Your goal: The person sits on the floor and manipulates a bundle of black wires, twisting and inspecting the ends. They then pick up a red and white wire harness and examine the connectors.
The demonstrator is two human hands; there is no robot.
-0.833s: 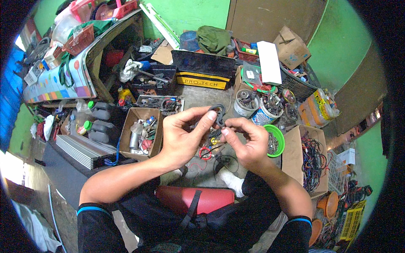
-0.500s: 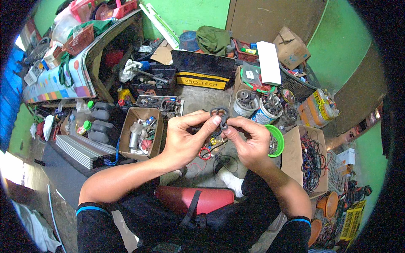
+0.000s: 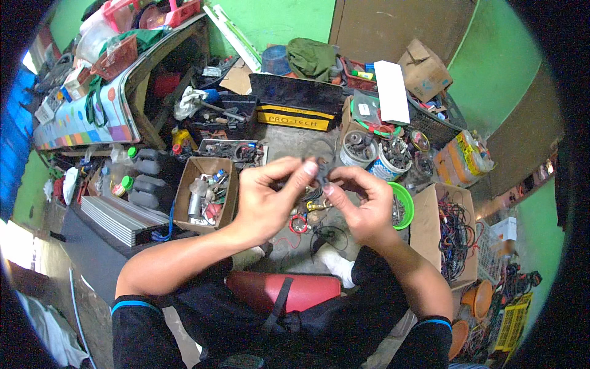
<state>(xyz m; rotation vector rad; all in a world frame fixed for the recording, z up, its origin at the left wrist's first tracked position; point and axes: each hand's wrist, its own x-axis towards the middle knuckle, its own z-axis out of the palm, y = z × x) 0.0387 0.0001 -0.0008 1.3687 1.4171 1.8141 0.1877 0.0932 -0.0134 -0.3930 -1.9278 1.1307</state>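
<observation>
In front of my chest, both hands hold a small looped black cable [image 3: 322, 165], smeared by motion. My left hand [image 3: 265, 200] pinches its left side between thumb and fingers. Facing it, my right hand [image 3: 367, 200] grips the cable's right side with the thumb and curled fingers. Part of the cable is hidden by the fingertips. On the floor below the hands lie a red ring-shaped coil [image 3: 298, 223], a small yellow piece [image 3: 311, 206] and thin dark wires [image 3: 332, 237].
A cardboard box of mixed parts [image 3: 181, 209] stands left, and a box of tangled cables [image 3: 424, 215] right. A green bowl [image 3: 409, 206] and parts buckets [image 3: 357, 161] sit ahead right. An opened black-and-yellow toolbox [image 3: 295, 121] lies ahead. A red seat [image 3: 307, 292] is beneath me.
The black cable's loop has shifted and blurred between my fingers. My left hand has moved slightly left and up, and the dangling cable end no longer shows below the hands.
</observation>
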